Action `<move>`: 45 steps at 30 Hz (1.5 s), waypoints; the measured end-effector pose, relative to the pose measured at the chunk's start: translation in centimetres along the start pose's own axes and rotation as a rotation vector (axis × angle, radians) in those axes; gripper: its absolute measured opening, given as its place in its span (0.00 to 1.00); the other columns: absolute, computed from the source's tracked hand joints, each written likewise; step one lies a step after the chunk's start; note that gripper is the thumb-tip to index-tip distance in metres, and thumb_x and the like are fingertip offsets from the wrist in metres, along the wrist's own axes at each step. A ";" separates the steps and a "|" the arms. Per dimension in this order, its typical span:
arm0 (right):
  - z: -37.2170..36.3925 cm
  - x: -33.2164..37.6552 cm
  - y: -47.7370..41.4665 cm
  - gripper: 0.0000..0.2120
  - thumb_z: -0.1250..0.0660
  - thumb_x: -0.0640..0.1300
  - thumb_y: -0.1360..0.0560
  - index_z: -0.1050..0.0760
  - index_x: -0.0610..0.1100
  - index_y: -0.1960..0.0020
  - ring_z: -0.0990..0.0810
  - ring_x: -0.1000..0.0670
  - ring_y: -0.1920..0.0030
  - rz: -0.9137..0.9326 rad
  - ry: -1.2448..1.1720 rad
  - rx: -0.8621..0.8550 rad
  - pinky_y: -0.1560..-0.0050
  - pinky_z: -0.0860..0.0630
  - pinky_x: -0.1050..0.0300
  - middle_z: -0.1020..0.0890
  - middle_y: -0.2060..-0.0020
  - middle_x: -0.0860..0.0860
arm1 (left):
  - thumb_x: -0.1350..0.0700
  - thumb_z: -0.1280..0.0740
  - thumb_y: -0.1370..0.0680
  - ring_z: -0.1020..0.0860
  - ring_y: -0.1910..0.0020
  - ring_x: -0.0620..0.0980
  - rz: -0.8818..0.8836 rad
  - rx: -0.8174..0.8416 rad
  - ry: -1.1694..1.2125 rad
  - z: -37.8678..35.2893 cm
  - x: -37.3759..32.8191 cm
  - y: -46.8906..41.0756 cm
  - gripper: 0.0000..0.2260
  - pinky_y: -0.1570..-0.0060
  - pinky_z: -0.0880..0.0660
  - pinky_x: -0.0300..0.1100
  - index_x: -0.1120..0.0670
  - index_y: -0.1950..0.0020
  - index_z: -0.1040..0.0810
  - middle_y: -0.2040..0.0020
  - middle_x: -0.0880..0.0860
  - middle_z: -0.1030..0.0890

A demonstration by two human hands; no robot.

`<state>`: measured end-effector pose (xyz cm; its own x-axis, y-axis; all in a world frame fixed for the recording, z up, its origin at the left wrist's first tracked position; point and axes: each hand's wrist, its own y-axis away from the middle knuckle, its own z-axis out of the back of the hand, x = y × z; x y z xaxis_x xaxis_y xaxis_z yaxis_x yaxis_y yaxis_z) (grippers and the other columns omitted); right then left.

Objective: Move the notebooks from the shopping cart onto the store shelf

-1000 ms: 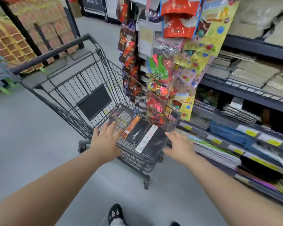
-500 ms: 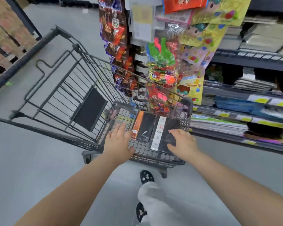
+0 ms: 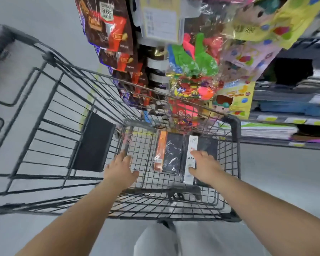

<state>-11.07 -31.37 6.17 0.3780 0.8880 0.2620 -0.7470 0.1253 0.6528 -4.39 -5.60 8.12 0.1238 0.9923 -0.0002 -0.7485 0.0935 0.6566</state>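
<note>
Two black notebooks lie flat side by side on the bottom of the dark wire shopping cart (image 3: 232,130). The left notebook (image 3: 171,152) has an orange band along its left edge. The right notebook (image 3: 203,145) carries a white band marked 25K. My right hand (image 3: 205,166) rests palm down on the right notebook, fingers spread over its cover and band. My left hand (image 3: 119,169) hovers open inside the cart, left of the orange-banded notebook and apart from it. The store shelf (image 3: 288,119) with stacked notebooks runs along the right.
A hanging rack of snack bags (image 3: 111,28) and bright toy packs (image 3: 196,61) crowds over the cart's far side. The cart's black child-seat flap (image 3: 94,143) stands at left. Grey floor lies around the cart, and my light trousers (image 3: 159,239) show below it.
I have leaned in over the cart, so it fills the view. My right hand has slid further onto the white-banded notebook; my left hand has moved away to the left of the orange-banded one.
</note>
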 end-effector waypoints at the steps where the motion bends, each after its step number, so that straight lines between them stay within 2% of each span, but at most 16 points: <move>1: -0.1 0.2 -0.8 0.30 0.37 0.52 0.25 0.43 0.49 0.26 0.32 0.42 0.33 -0.013 -0.002 0.000 0.39 0.30 0.48 0.36 0.29 0.46 | 0.43 0.37 0.24 0.40 0.26 0.57 0.011 0.036 0.021 -0.2 0.3 -1.1 0.31 0.30 0.38 0.56 0.49 0.24 0.42 0.22 0.53 0.46; 8: -3.7 2.1 -4.1 0.33 0.34 0.53 0.25 0.44 0.47 0.25 0.26 0.44 0.37 -0.123 -0.075 0.051 0.41 0.26 0.50 0.33 0.30 0.45 | 0.43 0.38 0.24 0.38 0.27 0.57 -0.026 0.249 0.135 -2.1 1.0 -7.1 0.31 0.30 0.37 0.54 0.51 0.24 0.43 0.24 0.56 0.42; 12: -6.8 2.9 -5.6 0.32 0.37 0.56 0.24 0.44 0.46 0.25 0.23 0.45 0.41 -0.164 -0.125 -0.016 0.46 0.23 0.51 0.30 0.32 0.45 | 0.40 0.37 0.24 0.39 0.26 0.58 -0.097 0.323 0.163 -3.4 0.1 -9.8 0.34 0.29 0.39 0.56 0.50 0.23 0.45 0.23 0.57 0.42; 15: -8.7 3.0 -6.4 0.30 0.37 0.56 0.24 0.41 0.46 0.27 0.25 0.45 0.38 -0.195 -0.116 -0.094 0.42 0.26 0.51 0.28 0.34 0.46 | 0.35 0.35 0.27 0.40 0.26 0.60 -0.128 0.373 0.169 -5.2 -0.8 -12.0 0.40 0.29 0.40 0.55 0.49 0.22 0.48 0.23 0.57 0.45; 20: -11.1 2.7 -7.6 0.28 0.36 0.54 0.25 0.38 0.47 0.28 0.30 0.46 0.35 -0.187 -0.180 -0.229 0.33 0.34 0.50 0.29 0.34 0.48 | 0.37 0.32 0.29 0.37 0.27 0.60 -0.074 0.353 0.267 -9.1 -3.1 -15.3 0.43 0.32 0.35 0.50 0.55 0.22 0.47 0.24 0.59 0.41; 22: -11.5 2.5 -8.1 0.27 0.35 0.52 0.25 0.37 0.47 0.29 0.30 0.47 0.34 -0.173 -0.209 -0.298 0.33 0.35 0.50 0.29 0.34 0.49 | 0.36 0.30 0.31 0.28 0.33 0.59 -0.005 0.339 0.411 -10.8 -4.1 -16.7 0.42 0.36 0.28 0.51 0.55 0.25 0.40 0.29 0.60 0.31; 24: -11.8 2.0 -8.6 0.27 0.35 0.50 0.26 0.36 0.47 0.29 0.31 0.46 0.34 -0.158 -0.216 -0.327 0.33 0.35 0.51 0.30 0.33 0.49 | 0.36 0.28 0.34 0.19 0.49 0.53 0.088 0.304 0.601 -12.3 -5.1 -17.7 0.34 0.52 0.21 0.45 0.58 0.38 0.29 0.45 0.55 0.19; 26: -12.2 1.7 -9.0 0.27 0.34 0.50 0.26 0.36 0.47 0.29 0.31 0.46 0.34 -0.142 -0.213 -0.334 0.34 0.35 0.51 0.30 0.33 0.49 | 0.39 0.26 0.33 0.20 0.57 0.50 0.146 0.233 0.676 -13.3 -5.8 -18.4 0.27 0.57 0.24 0.41 0.58 0.49 0.30 0.53 0.52 0.19; 29: -12.6 1.6 -9.2 0.26 0.33 0.49 0.27 0.34 0.46 0.31 0.29 0.45 0.37 -0.144 -0.235 -0.356 0.35 0.32 0.49 0.27 0.36 0.48 | 0.37 0.27 0.34 0.19 0.58 0.50 0.133 0.175 0.635 -13.5 -5.7 -18.5 0.30 0.62 0.24 0.43 0.55 0.42 0.29 0.55 0.51 0.18; 32: -12.7 1.8 -9.1 0.25 0.34 0.48 0.27 0.33 0.46 0.31 0.28 0.45 0.37 -0.133 -0.231 -0.329 0.37 0.31 0.49 0.27 0.37 0.48 | 0.36 0.28 0.33 0.19 0.54 0.52 0.093 0.121 0.534 -12.6 -5.0 -18.2 0.33 0.64 0.27 0.41 0.56 0.37 0.28 0.51 0.53 0.17; 35: -12.5 2.5 -9.2 0.26 0.35 0.47 0.25 0.36 0.45 0.29 0.29 0.46 0.36 -0.125 -0.287 -0.258 0.35 0.31 0.51 0.27 0.36 0.48 | 0.43 0.27 0.30 0.20 0.59 0.49 0.019 0.128 0.645 -10.6 -3.9 -17.8 0.21 0.65 0.28 0.40 0.55 0.45 0.24 0.60 0.48 0.19; 37: -12.4 3.3 -9.5 0.26 0.36 0.47 0.24 0.37 0.45 0.28 0.30 0.45 0.35 -0.145 -0.354 -0.210 0.36 0.31 0.51 0.27 0.36 0.46 | 0.48 0.26 0.29 0.21 0.58 0.52 -0.031 0.097 0.681 -8.7 -2.7 -17.4 0.15 0.67 0.30 0.40 0.54 0.49 0.26 0.61 0.48 0.21; 39: -12.7 4.3 -10.2 0.26 0.37 0.49 0.23 0.39 0.43 0.28 0.32 0.44 0.34 -0.182 -0.384 -0.163 0.35 0.33 0.50 0.29 0.34 0.45 | 0.50 0.26 0.29 0.20 0.59 0.53 -0.097 0.085 0.637 -6.3 -1.5 -16.7 0.13 0.66 0.28 0.41 0.53 0.52 0.26 0.60 0.51 0.20; 41: -13.2 5.4 -11.4 0.30 0.37 0.51 0.23 0.43 0.41 0.26 0.35 0.42 0.31 -0.191 -0.304 -0.125 0.31 0.36 0.48 0.33 0.31 0.42 | 0.53 0.25 0.29 0.20 0.64 0.48 -0.136 0.111 0.666 -4.0 0.1 -16.3 0.10 0.66 0.24 0.38 0.50 0.55 0.26 0.61 0.49 0.20; 43: -13.7 6.4 -12.8 0.36 0.38 0.53 0.23 0.52 0.41 0.23 0.45 0.41 0.25 -0.210 -0.209 -0.060 0.27 0.44 0.47 0.45 0.24 0.41 | 0.57 0.25 0.30 0.21 0.70 0.42 -0.145 0.132 0.730 -2.3 1.6 -16.1 0.11 0.69 0.24 0.35 0.48 0.57 0.26 0.62 0.47 0.20; 45: -14.3 7.2 -13.8 0.38 0.41 0.55 0.22 0.59 0.43 0.23 0.55 0.42 0.23 -0.259 -0.151 0.024 0.25 0.50 0.44 0.57 0.23 0.43 | 0.54 0.24 0.31 0.21 0.67 0.42 -0.151 0.069 0.654 -1.3 3.1 -16.1 0.11 0.64 0.25 0.37 0.46 0.57 0.25 0.61 0.45 0.21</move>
<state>-5.88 -20.39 -11.10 0.6328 0.7518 0.1856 -0.6024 0.3273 0.7280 7.22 -3.89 -3.43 -0.2126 0.8158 -0.5378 -0.7078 0.2509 0.6603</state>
